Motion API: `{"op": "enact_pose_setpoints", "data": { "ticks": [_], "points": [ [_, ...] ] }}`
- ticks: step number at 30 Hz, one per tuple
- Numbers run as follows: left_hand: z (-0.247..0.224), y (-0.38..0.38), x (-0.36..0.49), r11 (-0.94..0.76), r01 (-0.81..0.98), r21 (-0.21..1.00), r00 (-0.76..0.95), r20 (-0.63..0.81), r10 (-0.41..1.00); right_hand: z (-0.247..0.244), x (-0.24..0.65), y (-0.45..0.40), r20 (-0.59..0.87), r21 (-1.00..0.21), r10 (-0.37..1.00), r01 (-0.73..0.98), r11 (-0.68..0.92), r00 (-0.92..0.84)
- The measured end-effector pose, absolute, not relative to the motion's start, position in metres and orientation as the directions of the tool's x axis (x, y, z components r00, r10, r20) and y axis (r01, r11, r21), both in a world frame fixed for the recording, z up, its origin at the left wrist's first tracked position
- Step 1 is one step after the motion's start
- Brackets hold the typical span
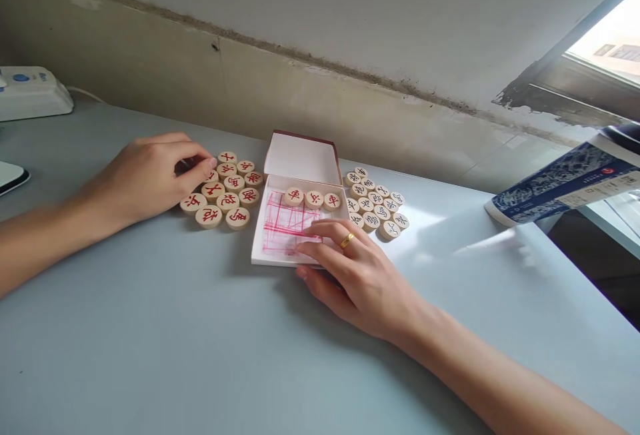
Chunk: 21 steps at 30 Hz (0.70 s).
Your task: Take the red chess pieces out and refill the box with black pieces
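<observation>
1. Left grip (163,175): fingers curled, thumb close to them; can't tell if a disc is pinched.
2. Red-marked discs (229,202) cluster on the counter (150,328), at and just right of left grip's fingertips.
3. Right grip (363,275): fingers loosely bent over the open box (275,262), thumb outside its near wall; can't tell if clamped.
4. Row of three discs (313,200) inside, beyond right grip's fingertips.
5. Black-marked discs (382,212) beyond right grip's knuckles.

a white device (35,96) sits left, a blue patterned container (560,178) right.
</observation>
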<state>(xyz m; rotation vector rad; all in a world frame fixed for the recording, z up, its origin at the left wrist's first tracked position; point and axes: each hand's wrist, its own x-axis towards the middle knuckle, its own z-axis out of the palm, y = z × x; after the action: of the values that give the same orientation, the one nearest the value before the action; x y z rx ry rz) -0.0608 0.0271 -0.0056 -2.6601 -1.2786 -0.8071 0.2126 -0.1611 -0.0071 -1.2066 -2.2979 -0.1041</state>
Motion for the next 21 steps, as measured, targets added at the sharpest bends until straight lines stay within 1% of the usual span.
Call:
{"op": "enact_pose_setpoints", "data": {
  "ticks": [4, 6, 7, 9, 10, 12, 14, 16, 21],
  "points": [
    [-0.002, 0.028, -0.063, -0.706, 0.700, 0.110, 0.553, 0.543, 0.633, -0.006, 0.213, -0.163, 0.501, -0.118, 0.736, 0.807, 0.579, -0.456],
    [0.003, 0.023, -0.063, -0.751, 0.655, 0.079, 0.567, 0.605, 0.558, -0.006, 0.213, -0.163, 0.496, -0.103, 0.750, 0.828, 0.551, -0.438],
    [0.006, 0.017, -0.061, -0.793, 0.607, 0.053, 0.588, 0.641, 0.493, -0.006, 0.213, -0.163, 0.484, -0.094, 0.764, 0.843, 0.530, -0.426],
    [0.010, 0.002, -0.056, -0.910, 0.413, -0.043, 0.671, 0.689, 0.272, -0.008, 0.213, -0.164, 0.453, -0.079, 0.794, 0.870, 0.487, -0.404],
    [0.010, -0.007, -0.052, -0.957, 0.275, -0.095, 0.720, 0.680, 0.140, -0.008, 0.213, -0.164, 0.435, -0.076, 0.809, 0.879, 0.470, -0.395],
    [0.009, -0.026, -0.043, -0.985, 0.080, -0.155, 0.806, 0.591, -0.028, -0.008, 0.212, -0.164, 0.395, -0.081, 0.834, 0.890, 0.448, -0.384],
    [0.004, -0.041, -0.035, -0.986, 0.008, -0.169, 0.853, 0.515, -0.081, -0.008, 0.211, -0.163, 0.353, -0.096, 0.853, 0.892, 0.442, -0.385],
    [0.000, -0.049, -0.030, -0.984, -0.011, -0.178, 0.864, 0.493, -0.098, -0.007, 0.211, -0.163, 0.343, -0.103, 0.856, 0.890, 0.444, -0.387],
    [-0.002, -0.048, -0.029, -0.988, -0.055, -0.143, 0.863, 0.491, -0.119, -0.008, 0.211, -0.164, 0.434, -0.053, 0.825, 0.903, 0.426, -0.363]
  ]
}}
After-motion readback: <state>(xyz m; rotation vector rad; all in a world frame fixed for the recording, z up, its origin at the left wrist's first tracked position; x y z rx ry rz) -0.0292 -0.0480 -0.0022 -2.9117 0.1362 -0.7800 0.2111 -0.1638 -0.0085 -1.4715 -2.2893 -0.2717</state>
